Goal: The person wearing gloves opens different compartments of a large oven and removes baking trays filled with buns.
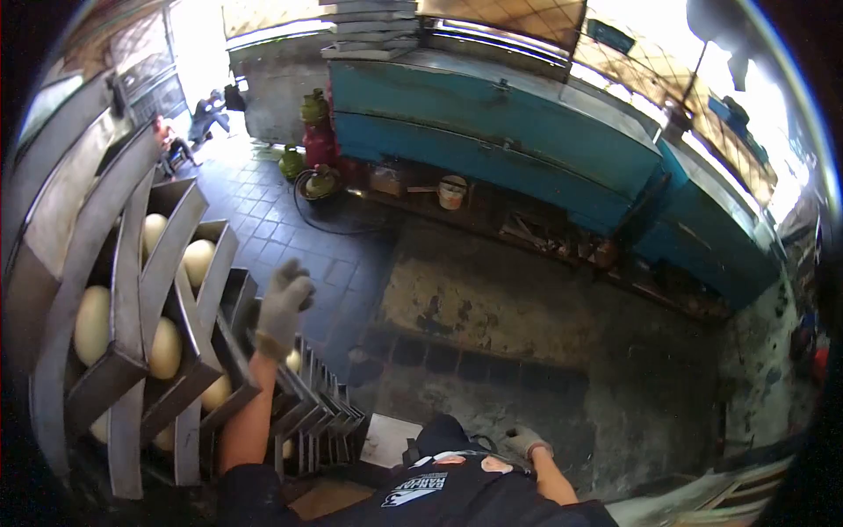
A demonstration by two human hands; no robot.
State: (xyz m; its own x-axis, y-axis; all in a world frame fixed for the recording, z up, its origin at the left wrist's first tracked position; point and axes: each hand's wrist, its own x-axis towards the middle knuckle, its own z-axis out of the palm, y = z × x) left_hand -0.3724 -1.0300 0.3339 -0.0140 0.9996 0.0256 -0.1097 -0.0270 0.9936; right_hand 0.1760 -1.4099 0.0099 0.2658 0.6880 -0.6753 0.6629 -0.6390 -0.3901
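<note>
My left hand (283,307), in a pale grey work glove, is raised in front of the stacked metal trays (132,338). Its fingers are loosely bent and apart, with nothing in them. Pale, oval, dough-like pieces (164,350) show in the gaps between the crisscrossed trays, left of this hand. Low at my side, my right hand (525,441) wears a similar glove. It hangs over the floor near my black shirt, fingers apart and holding nothing.
A long blue metal cabinet (492,123) stands across the room. Green gas cylinders (314,107), a hose and a white bucket (451,192) are beside or below it. More stacked metal trays (320,413) stand close on my left. Two people sit near the bright doorway at far left.
</note>
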